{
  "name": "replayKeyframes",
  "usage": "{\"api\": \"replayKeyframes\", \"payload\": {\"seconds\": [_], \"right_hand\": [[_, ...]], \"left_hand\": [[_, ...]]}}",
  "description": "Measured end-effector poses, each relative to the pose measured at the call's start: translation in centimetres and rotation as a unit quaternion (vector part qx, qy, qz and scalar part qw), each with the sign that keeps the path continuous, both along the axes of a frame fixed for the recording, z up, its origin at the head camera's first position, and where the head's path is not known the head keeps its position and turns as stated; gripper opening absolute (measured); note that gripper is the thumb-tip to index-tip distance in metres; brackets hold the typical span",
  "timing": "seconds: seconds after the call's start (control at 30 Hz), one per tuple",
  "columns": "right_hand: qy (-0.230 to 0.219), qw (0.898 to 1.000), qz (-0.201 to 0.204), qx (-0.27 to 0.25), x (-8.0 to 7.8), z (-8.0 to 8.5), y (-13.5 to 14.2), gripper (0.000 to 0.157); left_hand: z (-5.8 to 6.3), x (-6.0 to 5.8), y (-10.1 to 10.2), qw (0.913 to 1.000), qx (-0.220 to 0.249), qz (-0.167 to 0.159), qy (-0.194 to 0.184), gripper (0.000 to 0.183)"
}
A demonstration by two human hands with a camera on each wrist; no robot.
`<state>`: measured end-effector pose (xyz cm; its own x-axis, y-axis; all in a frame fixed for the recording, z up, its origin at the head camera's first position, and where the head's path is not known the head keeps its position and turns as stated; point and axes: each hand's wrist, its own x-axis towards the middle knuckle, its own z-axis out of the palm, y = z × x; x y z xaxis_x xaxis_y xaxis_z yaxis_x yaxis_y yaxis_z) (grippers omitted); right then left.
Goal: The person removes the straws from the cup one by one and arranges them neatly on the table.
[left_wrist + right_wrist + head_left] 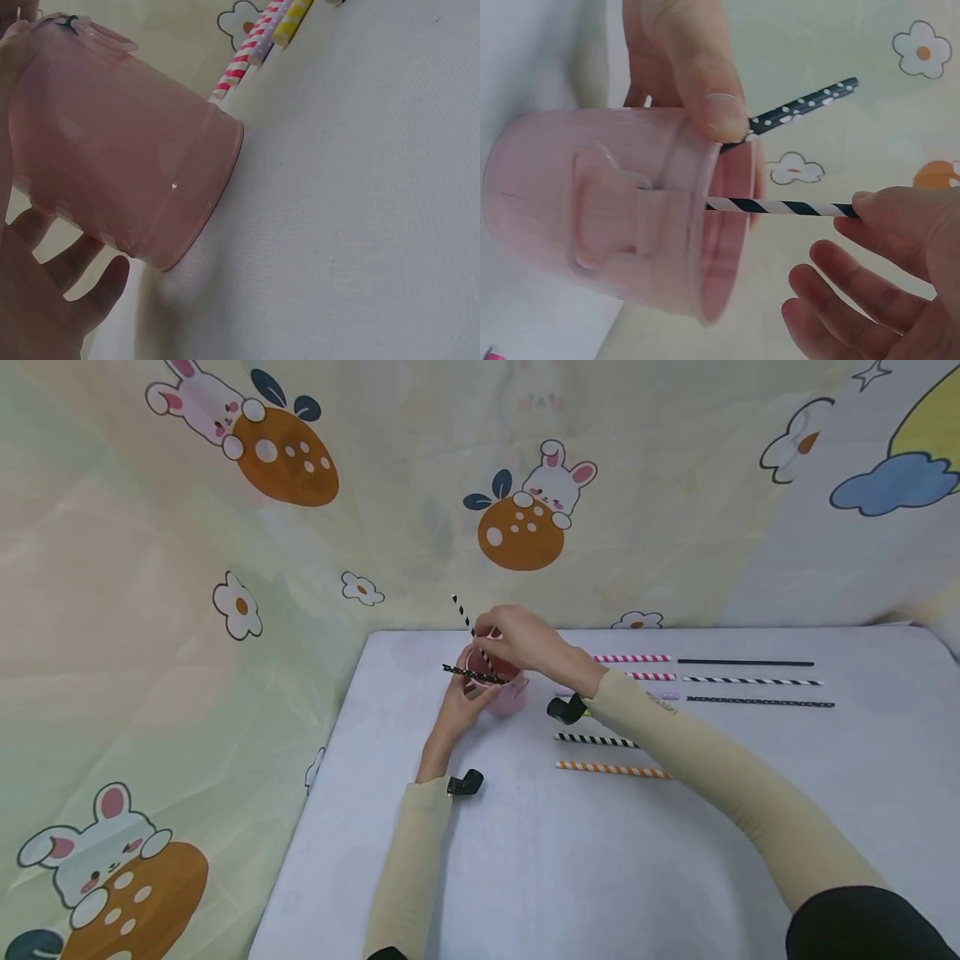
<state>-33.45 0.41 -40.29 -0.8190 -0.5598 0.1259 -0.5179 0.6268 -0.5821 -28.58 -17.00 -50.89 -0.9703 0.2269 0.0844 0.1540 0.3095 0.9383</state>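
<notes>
A small pink bucket (507,697) stands at the left back of the white table. My left hand (455,706) grips its side, with the thumb (724,116) at the rim. My right hand (521,639) is above the opening and pinches a black-and-white striped straw (780,206) between thumb and forefinger. That straw's lower part is inside the bucket; its upper end (461,612) sticks up past the fingers. A black straw with white dots (802,106) leans out over the rim beside the left thumb. The bucket's bottom inside is hidden.
Right of the bucket lie pink striped straws (632,658), a purple straw (665,696), a black striped straw (596,740) and an orange striped straw (613,769). A yellow straw (292,21) is mostly under the right forearm. Farther right lies a column with a plain black straw (746,662).
</notes>
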Motion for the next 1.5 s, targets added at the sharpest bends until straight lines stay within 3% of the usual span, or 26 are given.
{"api": "replayKeyframes", "payload": {"seconds": [0.1,0.33,0.53,0.97,1.17,1.23,1.33,1.43,1.5], "right_hand": [[0.001,1.0,-0.003,-0.015,0.1,0.5,0.6,0.021],[-0.009,0.999,-0.016,-0.047,0.4,2.0,2.2,0.027],[0.011,0.996,-0.017,-0.081,1.2,3.4,4.0,0.026],[0.023,0.994,-0.043,-0.094,3.7,4.6,8.4,0.023],[0.019,0.995,-0.049,-0.086,4.4,4.1,11.0,0.018],[0.023,0.996,-0.047,-0.077,4.6,3.8,12.0,0.016],[0.031,0.997,-0.042,-0.049,4.9,3.4,13.6,0.013],[0.034,0.999,-0.031,-0.007,5.3,3.1,15.0,0.011],[0.038,0.999,-0.019,0.028,5.6,3.0,16.0,0.01]], "left_hand": [[-0.2,0.0,0.1,1.0,0.0,0.004,0.005,0.082],[-3.6,-1.6,-0.3,0.9998,0.006,0.011,0.018,0.085],[-4.1,-1.6,-0.3,0.9992,0.014,0.012,0.035,0.083],[-3.6,-1.4,-0.4,0.9991,0.018,0.008,0.038,0.085],[-1.1,-0.1,-0.2,0.9991,0.022,-0.01,0.036,0.083],[-0.3,0.2,-0.1,0.9991,0.018,-0.012,0.038,0.083],[-0.1,0.2,0.0,0.9992,0.011,-0.01,0.037,0.083],[-0.2,0.0,0.0,0.9993,0.008,-0.01,0.035,0.083],[-1.0,-0.4,-0.1,0.9994,0.01,-0.008,0.033,0.084]]}}
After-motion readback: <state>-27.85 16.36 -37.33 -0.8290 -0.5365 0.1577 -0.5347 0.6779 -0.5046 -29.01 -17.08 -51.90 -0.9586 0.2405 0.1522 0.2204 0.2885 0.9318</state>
